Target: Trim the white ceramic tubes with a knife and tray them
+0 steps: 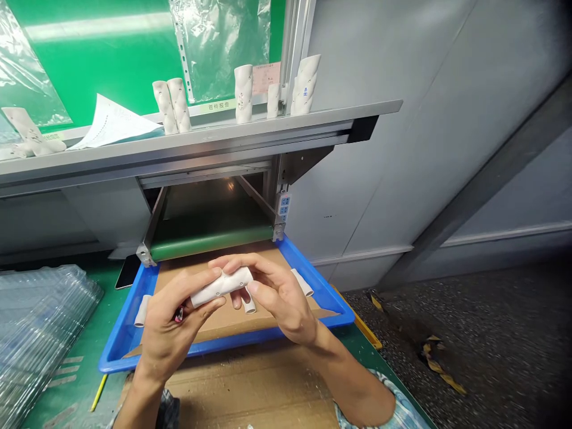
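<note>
Near edge: cardboard sheet (254,387) on the green desk (75,381), yellow pencil (99,392) lying left of it. Both hands are closed around a white moulded tube (222,286), held over a blue tray (223,347). Left hand (172,333) grips the tube's left end and also pinches a small dark-red item (179,314), too small to identify. Right hand (277,298) holds the right end. Tray has a cardboard liner (286,313) and three short white pieces (249,305) on it: left side, under the tube, right side. Left of tray: stacked transparent plastic trays (40,333). Behind: green roller (210,241), power strip (283,211). Far: grey metal shelf (179,146) with upright white tubes (243,93), paper sheet (111,124) at upper left.
</note>
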